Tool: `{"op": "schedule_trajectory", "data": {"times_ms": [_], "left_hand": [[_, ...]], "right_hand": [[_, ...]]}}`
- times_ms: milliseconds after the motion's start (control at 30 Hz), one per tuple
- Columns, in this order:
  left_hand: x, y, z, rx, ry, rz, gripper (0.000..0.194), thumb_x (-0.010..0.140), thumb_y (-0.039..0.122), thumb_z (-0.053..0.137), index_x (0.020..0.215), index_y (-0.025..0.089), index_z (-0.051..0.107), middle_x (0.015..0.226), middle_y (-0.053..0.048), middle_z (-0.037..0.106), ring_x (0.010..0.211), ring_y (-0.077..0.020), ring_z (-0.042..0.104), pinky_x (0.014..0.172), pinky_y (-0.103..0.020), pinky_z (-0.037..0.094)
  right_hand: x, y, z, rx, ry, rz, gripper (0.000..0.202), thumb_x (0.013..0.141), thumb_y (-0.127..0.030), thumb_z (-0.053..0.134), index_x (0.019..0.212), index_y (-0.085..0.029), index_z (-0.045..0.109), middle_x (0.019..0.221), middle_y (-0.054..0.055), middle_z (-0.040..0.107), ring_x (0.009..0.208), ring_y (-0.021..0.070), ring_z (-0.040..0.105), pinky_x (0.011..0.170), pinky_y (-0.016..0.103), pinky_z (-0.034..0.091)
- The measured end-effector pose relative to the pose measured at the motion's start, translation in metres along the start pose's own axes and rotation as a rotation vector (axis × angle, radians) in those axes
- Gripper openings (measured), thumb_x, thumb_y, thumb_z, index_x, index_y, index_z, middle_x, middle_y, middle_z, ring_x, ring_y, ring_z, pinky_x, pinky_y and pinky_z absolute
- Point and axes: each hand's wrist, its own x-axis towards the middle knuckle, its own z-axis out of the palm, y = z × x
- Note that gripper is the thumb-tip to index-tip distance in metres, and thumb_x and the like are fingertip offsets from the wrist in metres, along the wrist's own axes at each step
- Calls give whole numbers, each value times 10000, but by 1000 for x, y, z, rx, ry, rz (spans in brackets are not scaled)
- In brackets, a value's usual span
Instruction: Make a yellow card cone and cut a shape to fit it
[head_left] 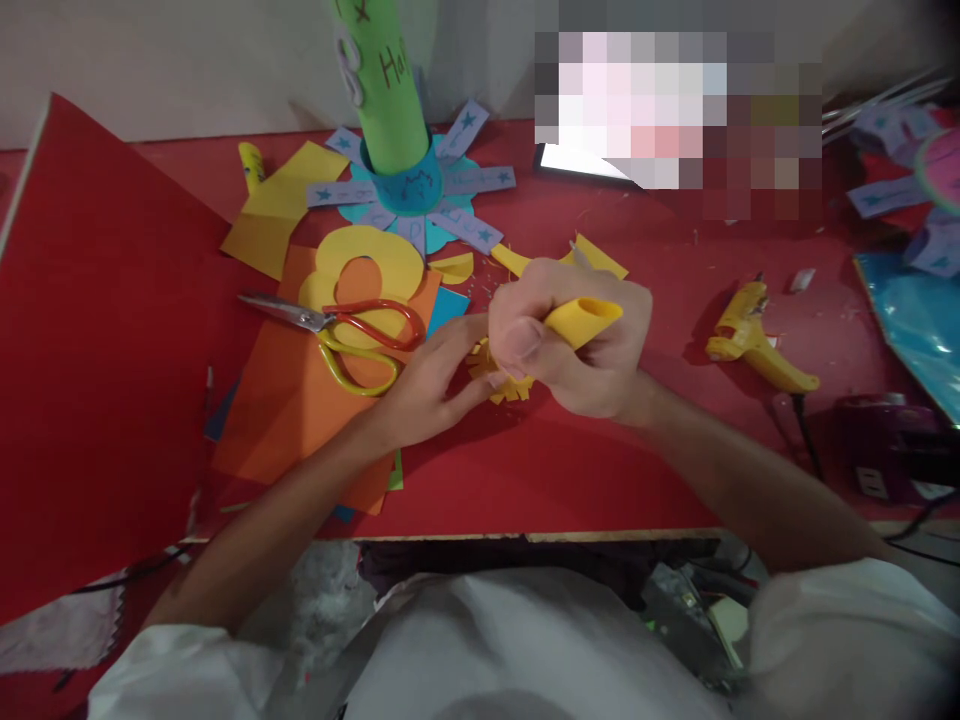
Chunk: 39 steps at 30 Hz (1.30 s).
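Note:
My right hand (577,335) is closed in a fist around a yellow paper tube (589,318), whose open, slanted end sticks out past the thumb. Below the fist, the tube's fringed yellow base (514,390) spreads on the red table. My left hand (439,380) grips this base from the left, its thumb on the cut tabs; the tips of its other fingers are hidden behind my right hand. Just left of it, scissors (326,322) with red and yellow handles lie partly open on a yellow scalloped paper ring (322,270) and orange paper (270,400).
A green paper tube (397,110) stands in a blue base with star-marked strips at the back. On the right lie a yellow glue gun (750,335) and a purple box (885,440). Red card (97,350) rises at left. A blurred-out screen sits behind.

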Motion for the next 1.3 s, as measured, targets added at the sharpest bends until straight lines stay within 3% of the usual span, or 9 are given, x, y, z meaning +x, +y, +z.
{"op": "schedule_trajectory", "data": {"times_ms": [167,300,533,700,767,867,1033,1133,1300], "left_hand": [[2,3,22,-66,80,-89,403,1054,511,708,1288,192,633,1255,-127,760,1124,-265,747,985,-404,615],[2,2,39,-80,148,-183,407,1050,571,680,1203,196,641,1201,-122,765,1113,-272,741,985,-424,615],[5,9,38,-86,180,-271,312,1068,496,652,1177,203,651,1258,-137,753,1231,-300,728,1058,-440,592],[10,11,35,-72,171,-303,386,1058,526,663,1259,197,634,1223,-101,755,1125,-248,733,1008,-373,589],[10,10,35,-80,154,-286,404,1060,519,661,1300,195,630,1238,-98,754,1115,-238,728,1006,-366,583],[8,6,34,-81,114,-285,429,1055,543,651,1313,200,635,1246,-109,757,1110,-258,727,995,-397,585],[10,7,31,-108,60,-331,397,1055,527,621,1285,204,631,1236,-138,762,1102,-287,736,985,-462,613],[10,11,29,-90,21,-368,388,1056,551,609,1227,206,661,1192,-128,776,1125,-297,741,993,-471,627],[1,8,26,-98,0,-341,489,1041,705,585,1069,224,667,1060,-113,755,1030,-290,738,966,-499,642]], "right_hand": [[-1,-1,6,-75,134,54,507,1047,-645,651,727,-267,539,629,-29,540,547,145,520,568,328,492],[-3,2,5,-55,127,66,505,997,-665,728,741,-257,573,690,-16,581,625,154,586,640,325,544],[-33,17,-19,6,123,156,474,921,-685,799,1236,-340,713,1204,69,718,1170,289,727,976,404,640],[-68,32,-50,-2,216,169,417,953,-495,820,1347,-412,711,1303,55,735,1209,287,721,1140,470,590],[-73,36,-55,39,185,139,538,920,-449,859,1428,-428,685,1384,48,725,1311,293,695,1210,488,545],[-61,40,-50,142,57,30,958,764,-461,987,1610,-461,536,1562,22,655,1463,280,622,1294,461,463],[-13,35,-26,188,-20,114,773,640,-636,1029,1260,-319,691,1293,56,748,1210,265,733,1050,387,614],[4,31,-18,257,-184,81,527,756,-668,953,971,-259,701,964,20,734,910,201,727,845,347,627],[6,30,-11,186,-163,160,574,869,-737,828,749,-243,562,676,-43,555,639,127,525,613,290,506]]}}
